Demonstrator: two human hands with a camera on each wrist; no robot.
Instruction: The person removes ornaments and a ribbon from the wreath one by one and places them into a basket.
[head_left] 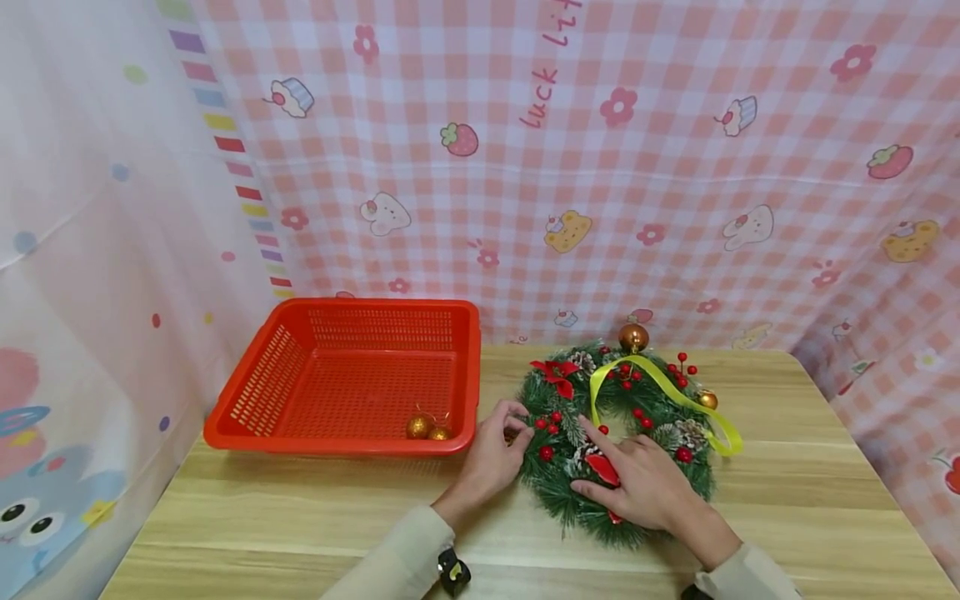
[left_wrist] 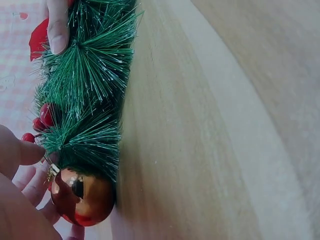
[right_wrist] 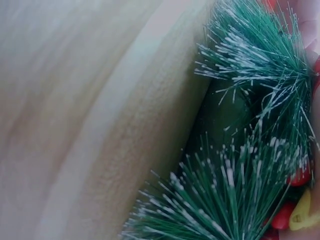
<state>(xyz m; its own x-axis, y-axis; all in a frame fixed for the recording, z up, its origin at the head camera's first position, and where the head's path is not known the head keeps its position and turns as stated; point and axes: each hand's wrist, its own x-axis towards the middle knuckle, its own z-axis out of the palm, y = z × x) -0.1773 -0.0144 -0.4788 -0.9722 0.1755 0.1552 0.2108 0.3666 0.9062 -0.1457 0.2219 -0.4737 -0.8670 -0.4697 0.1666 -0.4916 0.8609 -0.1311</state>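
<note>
A green Christmas wreath [head_left: 547,492] with red berries, pinecones and a red poinsettia [head_left: 557,377] lies on the table. At its left side, my left hand [head_left: 491,450] pinches the wire loop of a shiny copper-gold bauble [left_wrist: 85,197], its fingers behind the ball. The bauble hangs against the wreath's outer needles. My right hand [head_left: 645,479] rests on the wreath's near part, index finger and thumb extended on either side of a red petal [head_left: 602,468]; its other fingers are partly hidden. Similar baubles sit at the wreath's top [head_left: 633,337] and right side [head_left: 707,400].
A red plastic basket [head_left: 341,446] stands left of the wreath, with two small glittery gold balls [head_left: 420,427] in its near right corner. A yellow ribbon [head_left: 660,375] loops over the wreath. Behind the wooden table [head_left: 795,500] hangs a pink checked curtain [head_left: 510,208].
</note>
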